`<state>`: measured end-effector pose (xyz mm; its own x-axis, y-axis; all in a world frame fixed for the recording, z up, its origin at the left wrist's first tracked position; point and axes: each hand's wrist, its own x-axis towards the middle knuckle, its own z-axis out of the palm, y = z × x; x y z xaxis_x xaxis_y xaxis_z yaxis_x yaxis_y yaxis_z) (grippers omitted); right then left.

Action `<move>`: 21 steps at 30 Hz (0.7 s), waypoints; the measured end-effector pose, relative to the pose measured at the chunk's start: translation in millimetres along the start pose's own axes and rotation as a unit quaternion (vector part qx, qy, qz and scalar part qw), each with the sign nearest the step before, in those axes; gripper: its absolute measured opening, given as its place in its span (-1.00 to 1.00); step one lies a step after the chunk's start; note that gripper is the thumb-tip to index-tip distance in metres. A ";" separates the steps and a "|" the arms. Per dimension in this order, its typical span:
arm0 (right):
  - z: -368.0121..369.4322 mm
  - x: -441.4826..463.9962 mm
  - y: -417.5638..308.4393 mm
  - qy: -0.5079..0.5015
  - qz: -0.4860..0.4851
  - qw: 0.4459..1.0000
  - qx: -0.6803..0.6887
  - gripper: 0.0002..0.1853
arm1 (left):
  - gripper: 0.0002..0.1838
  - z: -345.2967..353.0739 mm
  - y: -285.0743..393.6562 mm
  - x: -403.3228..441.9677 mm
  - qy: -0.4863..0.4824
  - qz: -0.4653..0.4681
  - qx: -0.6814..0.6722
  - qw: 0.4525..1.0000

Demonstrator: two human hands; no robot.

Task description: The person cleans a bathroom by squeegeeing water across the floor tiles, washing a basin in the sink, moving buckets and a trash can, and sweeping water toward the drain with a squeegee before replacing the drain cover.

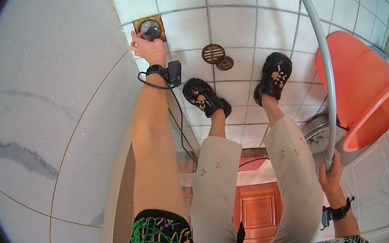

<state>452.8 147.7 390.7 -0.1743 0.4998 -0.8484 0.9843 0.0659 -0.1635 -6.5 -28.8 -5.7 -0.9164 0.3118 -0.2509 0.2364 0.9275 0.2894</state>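
My left hand (148, 48) reaches down to a square floor drain (161, 33) with a rusty yellow frame beside the wall. Its fingers are curled on a dark round drain piece (151, 30) in the opening; they partly cover it, so its exact kind is unclear. My right hand (331, 175) is wrapped around the end of a long grey hose (323, 55), which curves up past the bucket and out at the top. On the tiles between the drain and my feet lie a rusty round drain grate (213, 53) and a smaller perforated strainer (225, 63), overlapping.
An orange bucket (361, 84) lies tipped at the right, its mouth towards me, by a round metal basin (318, 132). My black clogs (274, 76) stand on white tiles (233, 23). A marbled wall (53, 91) rises at left; a brown door (259, 206) shows behind my legs.
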 end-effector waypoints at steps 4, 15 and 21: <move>0.4 0.3 0.7 -0.002 0.001 1.000 0.007 -0.55 | -0.18 -3.2 9.7 1.9 -0.047 0.029 0.024 0.998; 3.7 2.5 6.6 0.003 -0.001 1.000 0.011 -0.57 | -0.03 4.3 14.5 5.4 -0.139 0.025 0.107 0.984; 2.0 7.1 -1.4 0.007 -0.021 1.000 0.016 -0.58 | 0.01 3.4 15.6 6.0 -0.173 0.005 0.139 0.975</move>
<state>450.2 149.4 383.9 -0.2153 0.5090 -0.8334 0.9747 0.0598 -0.2153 -7.3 -11.7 -5.8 -0.7604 0.3282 -0.5604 0.3680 0.9288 0.0446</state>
